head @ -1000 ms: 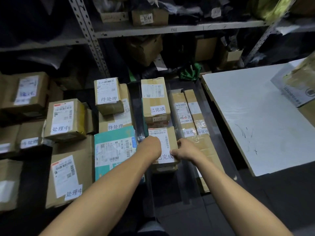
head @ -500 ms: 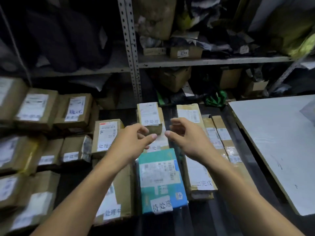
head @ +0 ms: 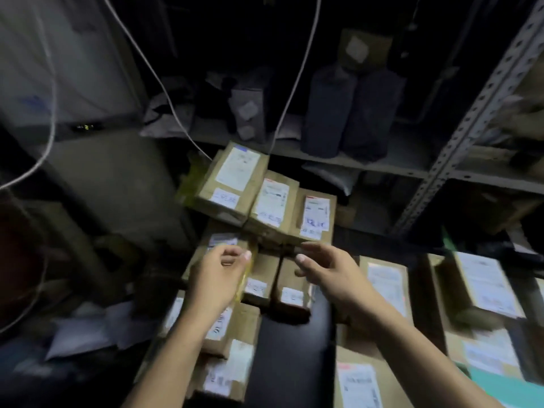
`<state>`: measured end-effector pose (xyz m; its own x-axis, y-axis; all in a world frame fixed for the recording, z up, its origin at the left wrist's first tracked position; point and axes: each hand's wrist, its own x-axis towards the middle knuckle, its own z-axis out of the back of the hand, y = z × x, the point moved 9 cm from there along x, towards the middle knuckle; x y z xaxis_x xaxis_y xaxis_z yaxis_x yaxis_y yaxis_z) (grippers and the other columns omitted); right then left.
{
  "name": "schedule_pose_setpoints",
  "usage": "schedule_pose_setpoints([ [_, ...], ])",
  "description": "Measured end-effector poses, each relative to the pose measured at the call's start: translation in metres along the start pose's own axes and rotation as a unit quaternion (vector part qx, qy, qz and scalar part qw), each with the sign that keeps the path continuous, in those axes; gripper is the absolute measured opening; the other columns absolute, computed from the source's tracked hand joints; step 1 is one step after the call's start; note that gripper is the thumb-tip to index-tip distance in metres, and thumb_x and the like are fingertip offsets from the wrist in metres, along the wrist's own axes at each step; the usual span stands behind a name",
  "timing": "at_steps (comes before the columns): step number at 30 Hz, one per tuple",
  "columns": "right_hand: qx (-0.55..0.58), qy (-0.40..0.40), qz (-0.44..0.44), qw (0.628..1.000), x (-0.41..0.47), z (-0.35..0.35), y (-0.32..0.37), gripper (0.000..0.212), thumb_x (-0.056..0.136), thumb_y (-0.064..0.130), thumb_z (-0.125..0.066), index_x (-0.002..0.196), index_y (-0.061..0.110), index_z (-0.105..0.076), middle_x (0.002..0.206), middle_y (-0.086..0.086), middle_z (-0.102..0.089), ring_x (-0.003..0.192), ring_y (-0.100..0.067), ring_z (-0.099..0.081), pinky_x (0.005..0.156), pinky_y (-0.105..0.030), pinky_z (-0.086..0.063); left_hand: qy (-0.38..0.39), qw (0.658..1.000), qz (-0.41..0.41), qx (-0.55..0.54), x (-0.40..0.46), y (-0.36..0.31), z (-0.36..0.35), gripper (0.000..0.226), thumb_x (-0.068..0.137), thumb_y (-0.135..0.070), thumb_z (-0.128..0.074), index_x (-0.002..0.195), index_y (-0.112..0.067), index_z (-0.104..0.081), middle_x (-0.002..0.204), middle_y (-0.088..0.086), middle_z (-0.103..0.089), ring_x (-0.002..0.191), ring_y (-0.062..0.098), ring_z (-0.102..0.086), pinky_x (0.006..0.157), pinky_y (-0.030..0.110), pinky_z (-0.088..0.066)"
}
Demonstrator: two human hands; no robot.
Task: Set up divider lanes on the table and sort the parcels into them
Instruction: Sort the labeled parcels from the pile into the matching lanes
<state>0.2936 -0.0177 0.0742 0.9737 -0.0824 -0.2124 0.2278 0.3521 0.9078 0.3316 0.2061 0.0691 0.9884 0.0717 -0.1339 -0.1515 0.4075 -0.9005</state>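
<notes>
Head view, looking down in dim light with some motion blur: both hands reach forward over a crowd of brown cardboard parcels (head: 266, 198) lying on a dark counter (head: 290, 357). The left hand (head: 217, 275) hangs above the left column of parcels, its fingers (head: 245, 255) loosely curled with the thumb tip close to the forefinger; a yellowish, translucent strip (head: 245, 278) shows along its right edge, and whether the fingers pinch it or merely pass in front of it cannot be told through the blur. The right hand (head: 329, 272) hovers just beside it, fingers spread and relaxed, gripping nothing, the tips near the front edge of three parcels stacked at the back. Two small parcels (head: 276, 287) lie between and below the hands. More parcels with white labels lie to the right (head: 385, 284) and in the near-left column (head: 226, 369). A teal parcel (head: 500, 387) shows at the lower right corner. Behind, a metal shelf (head: 391, 169) carries dark bundles, and pale cables (head: 164, 83) hang down.
</notes>
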Motion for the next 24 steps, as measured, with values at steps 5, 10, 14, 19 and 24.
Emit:
schedule_pose_setpoints([
  [5, 0.104, -0.023, -0.045, 0.993, 0.094, -0.059, 0.018, 0.046, 0.096, 0.035, -0.060, 0.138, 0.020, -0.049, 0.111, -0.002, -0.070, 0.090, -0.013, -0.070, 0.072, -0.027, -0.055, -0.106, 0.994, -0.021, -0.022, 0.090, 0.000, 0.059, 0.031, 0.094, -0.025, -0.062, 0.123, -0.016, -0.057, 0.125, 0.005, -0.061, 0.121, 0.019, -0.055, 0.095, 0.029, -0.043],
  [10, -0.034, -0.087, -0.077, 0.993, 0.173, -0.077, 0.036, 0.063, 0.097, 0.041, -0.049, 0.151, 0.012, -0.033, 0.116, -0.008, -0.066, 0.101, -0.025, -0.064, 0.085, -0.035, -0.051, -0.061, 0.998, 0.013, 0.023, 0.170, 0.007, 0.052, 0.056, 0.097, -0.034, -0.055, 0.148, -0.017, -0.037, 0.148, 0.009, -0.045, 0.135, 0.026, -0.042, 0.105, 0.034, -0.036],
  [14, -0.044, -0.062, -0.093, 0.993, 0.196, -0.095, 0.036, 0.039, 0.100, 0.035, -0.045, 0.127, 0.010, -0.058, 0.114, -0.009, -0.067, 0.094, -0.022, -0.062, 0.067, -0.027, -0.045, 0.006, 0.999, 0.012, 0.052, 0.198, 0.019, 0.033, 0.055, 0.098, -0.040, -0.051, 0.147, -0.017, -0.040, 0.142, 0.006, -0.052, 0.130, 0.026, -0.049, 0.100, 0.034, -0.041],
  [19, -0.012, -0.067, -0.057, 0.996, 0.202, -0.105, 0.041, 0.031, 0.100, 0.034, -0.047, 0.119, 0.015, -0.062, 0.107, 0.001, -0.068, 0.086, -0.014, -0.066, 0.058, -0.021, -0.054, -0.018, 0.999, -0.013, 0.031, 0.198, 0.019, 0.040, 0.042, 0.099, -0.035, -0.050, 0.137, -0.017, -0.052, 0.126, 0.002, -0.064, 0.115, 0.021, -0.059, 0.086, 0.029, -0.047],
  [24, 0.027, -0.057, -0.033, 0.997, 0.193, -0.113, 0.047, 0.030, 0.098, 0.031, -0.053, 0.123, 0.019, -0.064, 0.110, 0.004, -0.071, 0.094, -0.014, -0.069, 0.084, -0.040, -0.060, -0.058, 0.997, -0.047, 0.026, 0.177, 0.005, 0.061, 0.034, 0.100, -0.029, -0.050, 0.131, -0.015, -0.057, 0.106, -0.006, -0.060, 0.094, 0.009, -0.054, 0.073, 0.021, -0.039],
])
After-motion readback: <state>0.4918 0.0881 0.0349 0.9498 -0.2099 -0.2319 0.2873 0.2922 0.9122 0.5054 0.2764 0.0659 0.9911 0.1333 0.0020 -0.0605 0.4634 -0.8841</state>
